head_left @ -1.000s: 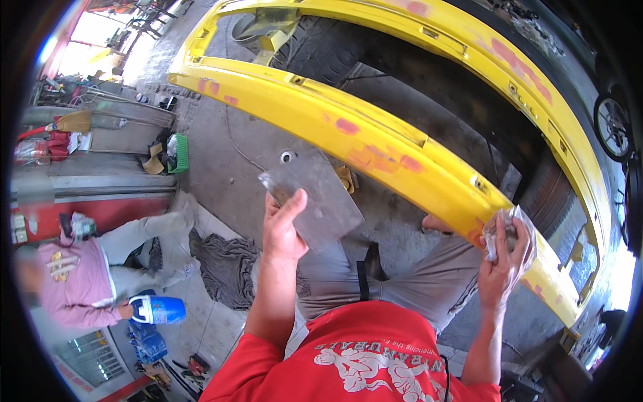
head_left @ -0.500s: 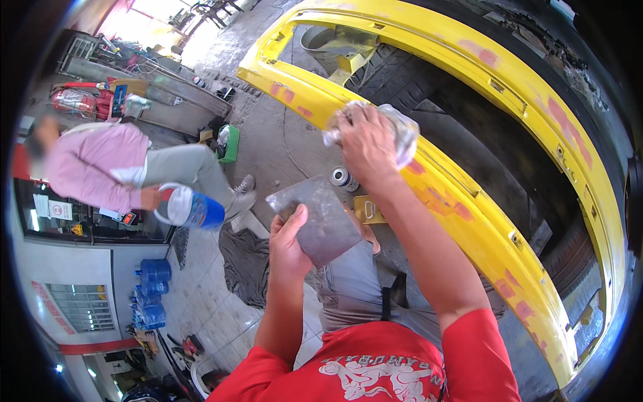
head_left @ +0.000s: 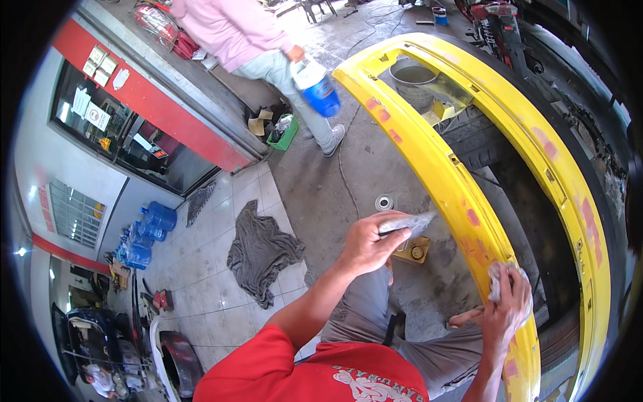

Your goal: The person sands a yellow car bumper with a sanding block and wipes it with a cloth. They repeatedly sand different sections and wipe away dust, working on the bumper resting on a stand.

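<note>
A large yellow car body panel [head_left: 439,171], a curved frame with a wide opening, arches across the right side. Pinkish patches mark its surface. My right hand [head_left: 510,307] is closed around a crumpled whitish rag [head_left: 494,276], which rests on the near strip of the panel at lower right. Left of the panel, my left hand [head_left: 368,244] grips a thin grey square plate [head_left: 414,222] between thumb and fingers, seen nearly edge-on and apart from the panel. Beneath that hand is a yellow can [head_left: 416,249], partly hidden, with a round tin [head_left: 384,203] beyond it.
A person in a pink top [head_left: 231,30] carries a blue jug [head_left: 318,90] at the upper left. A dark cloth [head_left: 261,251] lies on the tiles. Blue water bottles [head_left: 153,224] stand by the wall, a green basket [head_left: 284,132] near the doorway, and a metal bucket [head_left: 413,80] beyond the panel.
My right hand has slid the rag along the panel toward me. My left hand has moved right, tilting the plate edge-on. The view has turned, and the person with the jug has walked on.
</note>
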`<action>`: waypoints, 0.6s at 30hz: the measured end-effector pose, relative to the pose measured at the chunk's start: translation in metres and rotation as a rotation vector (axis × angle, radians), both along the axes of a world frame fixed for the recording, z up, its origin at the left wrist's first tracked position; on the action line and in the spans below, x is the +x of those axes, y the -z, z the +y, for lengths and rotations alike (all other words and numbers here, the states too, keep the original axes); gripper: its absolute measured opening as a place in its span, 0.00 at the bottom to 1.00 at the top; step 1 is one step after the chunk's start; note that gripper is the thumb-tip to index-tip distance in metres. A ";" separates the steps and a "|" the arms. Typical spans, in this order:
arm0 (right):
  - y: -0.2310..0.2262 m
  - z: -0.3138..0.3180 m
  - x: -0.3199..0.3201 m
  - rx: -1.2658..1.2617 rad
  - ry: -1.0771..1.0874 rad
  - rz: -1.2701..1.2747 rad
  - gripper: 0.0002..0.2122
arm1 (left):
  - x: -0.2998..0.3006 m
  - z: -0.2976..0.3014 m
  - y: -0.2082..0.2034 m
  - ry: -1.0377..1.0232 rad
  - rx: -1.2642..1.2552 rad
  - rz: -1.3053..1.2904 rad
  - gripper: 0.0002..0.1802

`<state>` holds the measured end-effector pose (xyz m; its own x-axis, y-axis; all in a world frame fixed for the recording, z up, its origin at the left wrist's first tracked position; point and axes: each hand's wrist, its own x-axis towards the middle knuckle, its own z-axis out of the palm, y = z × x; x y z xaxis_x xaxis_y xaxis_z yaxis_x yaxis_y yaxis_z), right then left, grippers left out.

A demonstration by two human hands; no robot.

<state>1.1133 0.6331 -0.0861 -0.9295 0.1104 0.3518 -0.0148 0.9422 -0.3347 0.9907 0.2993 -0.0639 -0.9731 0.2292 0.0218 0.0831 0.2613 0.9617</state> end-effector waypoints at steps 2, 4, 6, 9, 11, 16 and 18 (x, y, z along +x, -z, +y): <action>-0.002 0.015 0.031 -0.053 0.052 -0.026 0.25 | 0.000 0.007 -0.009 0.124 -0.289 0.475 0.13; -0.001 0.027 0.051 -0.079 0.095 -0.048 0.23 | -0.002 0.013 -0.018 0.216 -0.411 0.575 0.25; -0.002 0.039 0.078 -0.055 0.168 -0.098 0.21 | -0.009 0.020 -0.022 0.314 -0.517 0.685 0.32; 0.001 0.053 0.110 -0.097 0.259 -0.112 0.20 | -0.030 0.031 -0.019 0.396 -0.628 0.892 0.33; 0.005 0.057 0.124 -0.123 0.323 -0.114 0.23 | -0.046 0.038 -0.012 0.384 -0.676 0.958 0.30; 0.004 0.062 0.140 -0.215 0.445 -0.134 0.20 | -0.091 0.057 -0.002 0.398 -0.776 1.049 0.30; 0.002 0.064 0.140 -0.242 0.484 -0.183 0.19 | -0.101 0.061 -0.004 0.412 -0.807 1.023 0.31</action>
<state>1.2530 0.6975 -0.0879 -0.7962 0.5965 0.1012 0.4784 0.7231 -0.4982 0.8900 0.3607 -0.0599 -0.4614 0.7880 0.4076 0.8668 0.4984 0.0175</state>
